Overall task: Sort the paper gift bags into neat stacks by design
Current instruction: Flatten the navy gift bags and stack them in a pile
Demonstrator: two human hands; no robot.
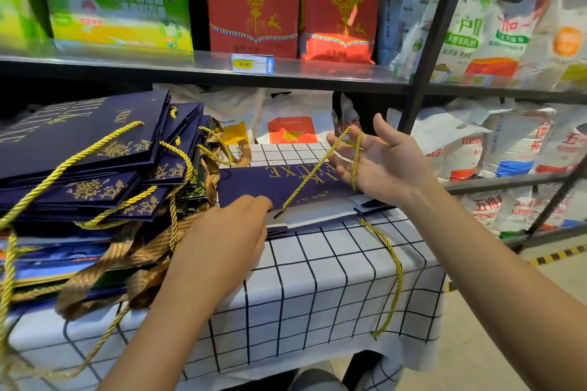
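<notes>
A flat navy gift bag point(254, 182) with gold lettering lies on the checked tablecloth point(317, 279). My left hand point(235, 228) presses on its near edge with curled fingers. My right hand point(381, 162) is raised above the bag's right end, fingers spread, with the bag's yellow cord handle point(317, 168) looped over them. A second yellow cord point(390, 263) hangs over the table's front. On the left sits a messy pile of navy bags point(85, 155) with gold flowers and yellow cords, on top of other bags with brown ribbon handles point(104, 267).
Behind the table stands a metal shelf rack point(317, 73) with red rice boxes point(254, 0), green boxes and white sacks. A dark rack post point(425, 51) rises just behind my right hand. Floor with a yellow-black stripe lies at the right.
</notes>
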